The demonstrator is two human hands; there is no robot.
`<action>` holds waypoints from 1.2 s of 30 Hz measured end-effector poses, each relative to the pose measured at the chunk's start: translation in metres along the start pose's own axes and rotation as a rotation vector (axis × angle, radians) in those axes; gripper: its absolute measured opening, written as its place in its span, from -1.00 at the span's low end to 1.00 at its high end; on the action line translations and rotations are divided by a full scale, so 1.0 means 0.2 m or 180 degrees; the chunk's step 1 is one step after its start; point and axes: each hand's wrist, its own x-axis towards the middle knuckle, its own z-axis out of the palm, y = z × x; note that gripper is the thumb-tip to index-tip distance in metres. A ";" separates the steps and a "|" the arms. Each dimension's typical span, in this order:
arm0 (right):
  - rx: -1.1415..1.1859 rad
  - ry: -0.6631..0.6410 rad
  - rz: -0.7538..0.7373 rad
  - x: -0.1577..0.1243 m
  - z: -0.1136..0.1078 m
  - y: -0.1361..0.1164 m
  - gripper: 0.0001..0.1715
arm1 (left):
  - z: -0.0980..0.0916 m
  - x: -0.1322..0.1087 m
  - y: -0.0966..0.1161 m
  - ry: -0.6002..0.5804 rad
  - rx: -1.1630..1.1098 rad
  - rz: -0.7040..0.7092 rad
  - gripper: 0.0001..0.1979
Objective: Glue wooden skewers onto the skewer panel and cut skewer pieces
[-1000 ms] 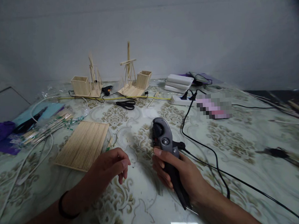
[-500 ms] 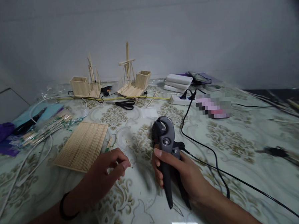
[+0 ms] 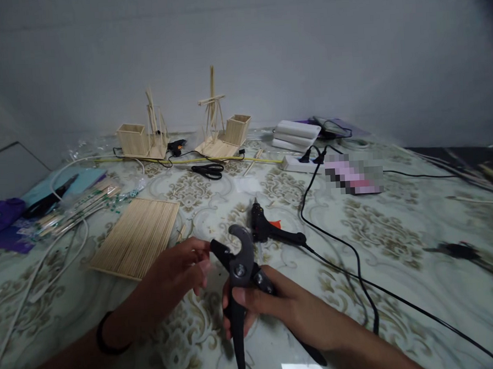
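My right hand (image 3: 273,304) is wrapped round the handles of a dark grey pipe cutter (image 3: 239,270). The cutter's curved blade and its lower jaw stand apart. Close to the lower jaw's tip is my left hand (image 3: 180,270), its fingers loosely bent and apart, holding nothing; whether the index fingertip touches the jaw I cannot tell. Behind my left wrist lies a flat panel of thin wooden sticks (image 3: 137,234). Just beyond the cutter rests a black glue gun (image 3: 273,230) with an orange trigger, its cord running off to the right.
Two stick models (image 3: 132,141) with boxes stand at the back. Black scissors (image 3: 208,171), a second glue gun (image 3: 176,148) and a power strip (image 3: 299,164) lie in front of them. Bagged sticks (image 3: 78,207) are at left. Black cable (image 3: 336,237) crosses the right side.
My right hand has moved left and nearer with the pipe cutter, uncovering the glue gun. The cutter's jaws have opened. The left hand stays nearly in place, now close to the jaw.
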 end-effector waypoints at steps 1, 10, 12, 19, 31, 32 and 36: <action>-0.0058 -0.0090 0.0060 0.00 0.00 0.01 -0.49 | 0.00 0.00 0.00 -0.0073 -0.0146 0.0006 -0.72; -0.0328 -0.0475 0.0339 0.03 0.00 0.05 -0.36 | 0.00 -0.01 -0.01 -0.0180 -0.0592 -0.0092 -0.75; -0.0353 -0.0480 0.0346 0.02 0.00 0.05 -0.35 | 0.00 -0.01 -0.01 -0.0189 -0.0580 -0.0107 -0.76; -0.0453 -0.0469 0.0447 0.03 0.01 0.05 -0.30 | 0.01 0.00 -0.01 -0.0129 -0.0331 -0.0171 -0.74; -0.0492 -0.0452 0.0638 0.03 0.01 0.05 -0.31 | 0.03 0.01 0.01 0.0221 0.0510 -0.0103 -0.75; -0.0490 -0.0450 0.0649 0.03 0.01 0.05 -0.31 | 0.02 0.01 0.01 0.0240 0.0510 -0.0112 -0.75; -0.0448 -0.0433 0.0621 0.02 0.01 0.05 -0.32 | 0.02 0.01 0.01 0.0162 0.0321 -0.0165 -0.74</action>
